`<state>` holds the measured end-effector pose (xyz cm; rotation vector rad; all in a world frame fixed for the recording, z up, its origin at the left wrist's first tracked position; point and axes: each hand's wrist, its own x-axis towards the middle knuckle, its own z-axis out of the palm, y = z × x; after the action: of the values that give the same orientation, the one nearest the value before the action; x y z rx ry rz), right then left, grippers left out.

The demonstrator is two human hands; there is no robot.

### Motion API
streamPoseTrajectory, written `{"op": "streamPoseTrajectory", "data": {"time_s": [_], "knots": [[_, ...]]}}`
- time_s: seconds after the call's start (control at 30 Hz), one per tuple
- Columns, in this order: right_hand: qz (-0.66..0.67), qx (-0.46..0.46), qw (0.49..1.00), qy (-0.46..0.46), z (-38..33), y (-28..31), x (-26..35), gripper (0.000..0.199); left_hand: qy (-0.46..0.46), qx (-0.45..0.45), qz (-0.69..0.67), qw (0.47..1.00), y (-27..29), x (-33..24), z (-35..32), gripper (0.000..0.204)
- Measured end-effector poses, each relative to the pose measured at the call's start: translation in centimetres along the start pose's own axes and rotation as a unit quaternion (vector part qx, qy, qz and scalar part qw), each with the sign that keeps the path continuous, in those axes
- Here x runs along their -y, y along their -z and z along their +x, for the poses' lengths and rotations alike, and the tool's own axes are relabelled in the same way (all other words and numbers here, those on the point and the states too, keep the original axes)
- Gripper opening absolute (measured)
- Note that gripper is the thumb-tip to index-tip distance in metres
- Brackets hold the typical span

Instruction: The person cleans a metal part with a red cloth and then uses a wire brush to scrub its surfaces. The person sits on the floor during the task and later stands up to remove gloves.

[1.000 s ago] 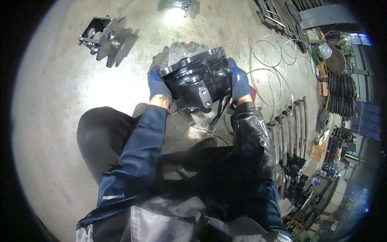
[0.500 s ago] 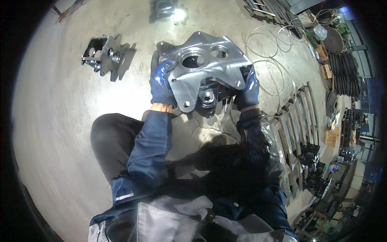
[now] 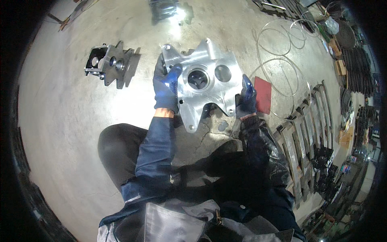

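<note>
Blue-gloved left hand and right hand are holding a silver, star-edged metal casting above the grey concrete floor.
The left is clasping its left edge, the right its right edge; being rigid metal, it is probably weighing heavily, its smooth face feeling slick, so those opposite edges are likely offering the surest hold.

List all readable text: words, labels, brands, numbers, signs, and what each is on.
None legible.
Silver metal casting with pointed lobes and round holes, held by blue-gloved left hand and blue-gloved right hand: no readable marking.
Flat red rectangular piece: no readable lettering.
Small multicoloured items, far right: too small and blurred to read.
</note>
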<state>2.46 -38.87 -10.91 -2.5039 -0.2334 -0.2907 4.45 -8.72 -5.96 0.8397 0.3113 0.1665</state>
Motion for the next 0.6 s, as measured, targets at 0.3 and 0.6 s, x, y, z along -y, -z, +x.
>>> {"op": "streamPoseTrajectory", "data": {"time_s": [0.3,0.6], "knots": [[0.554,0.101,0.726,-0.395,6.4,6.6,5.8,0.061,0.188,-0.167,0.232,0.94,-5.3,-5.0,2.1,0.044],[0.587,-0.008,0.719,-0.372,2.6,7.7,8.5,0.054,0.001,-0.101,0.235,0.967,-7.2,-5.9,-1.6,0.039]]}}
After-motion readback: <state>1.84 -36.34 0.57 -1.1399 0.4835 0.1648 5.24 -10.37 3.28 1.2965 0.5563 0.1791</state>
